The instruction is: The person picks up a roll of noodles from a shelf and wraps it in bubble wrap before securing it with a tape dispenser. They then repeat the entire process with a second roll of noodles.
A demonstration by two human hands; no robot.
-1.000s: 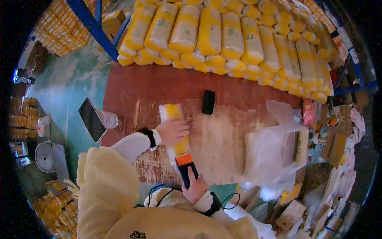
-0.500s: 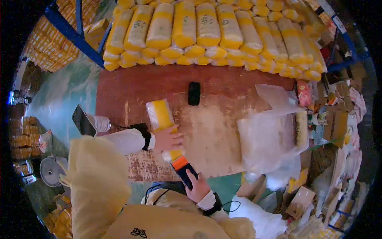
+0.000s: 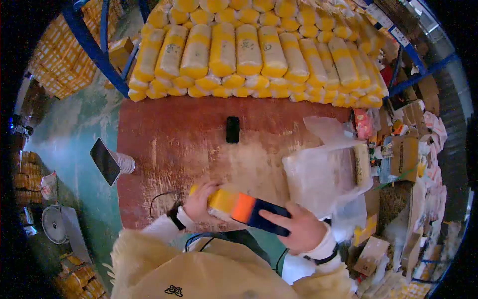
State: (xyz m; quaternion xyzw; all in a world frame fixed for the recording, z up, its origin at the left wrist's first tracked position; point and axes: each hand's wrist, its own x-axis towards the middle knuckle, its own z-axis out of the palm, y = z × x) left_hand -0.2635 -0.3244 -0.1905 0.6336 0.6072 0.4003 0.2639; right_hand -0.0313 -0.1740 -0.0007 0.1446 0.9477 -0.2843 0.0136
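My left hand [image 3: 200, 200] grips the left end of a yellow and white packet [image 3: 222, 202] held over the near edge of the red-brown table [image 3: 169, 134]. My right hand [image 3: 298, 230] holds a dark handheld scanner with an orange tip [image 3: 261, 214]. The scanner's tip lies against the packet's right end. The packet is turned sideways, close to my body, and partly hidden by both hands.
A long stack of yellow and white packets [image 3: 249, 55] lines the table's far side. A black phone [image 3: 232, 129] lies mid-table. Clear plastic bags [image 3: 323, 169] sit at the right. A tablet [image 3: 105, 161] stands left of the table; cardboard boxes [image 3: 403, 157] crowd the right.
The packet was lying lengthwise on the table under my left hand; now it is pulled back to the near edge and turned sideways. My right hand with the scanner has shifted right.
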